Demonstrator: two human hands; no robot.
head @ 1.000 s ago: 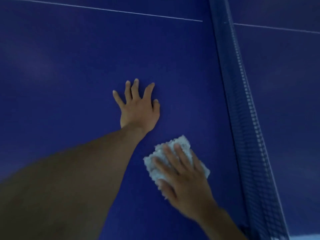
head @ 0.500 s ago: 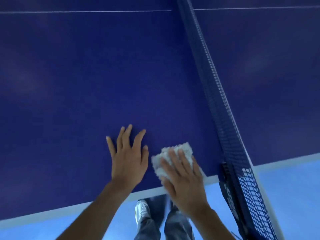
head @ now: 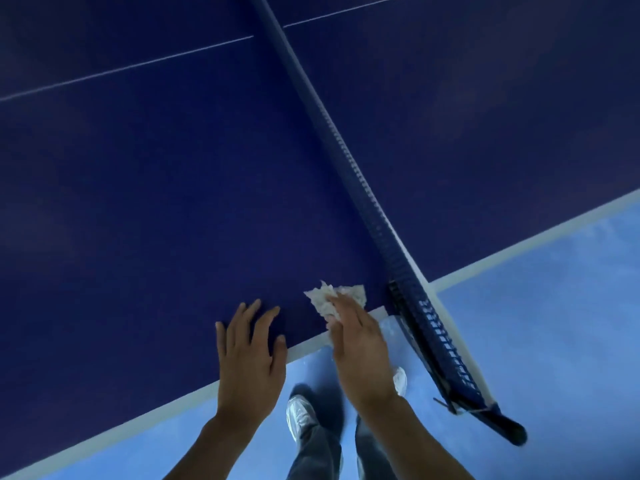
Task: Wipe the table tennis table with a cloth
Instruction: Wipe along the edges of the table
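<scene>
both hands now back at the near table (head: 173, 202) edge by the net (head: 349, 168), right hand (head: 360, 348) pressing cloth (head: 332, 297) flat-fingered, left hand (head: 249, 355) splayed flat; this strip looks finished.

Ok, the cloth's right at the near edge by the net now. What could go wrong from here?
1. The cloth sits at the near edge of the table, with most of the right hand already past it. Another pull toward the body could drag it off onto the floor.
2. The net clamp stands just right of the cloth, so a sideways stroke might snag on it.
3. The left hand lies flat on the surface and may leave smears there.
</scene>
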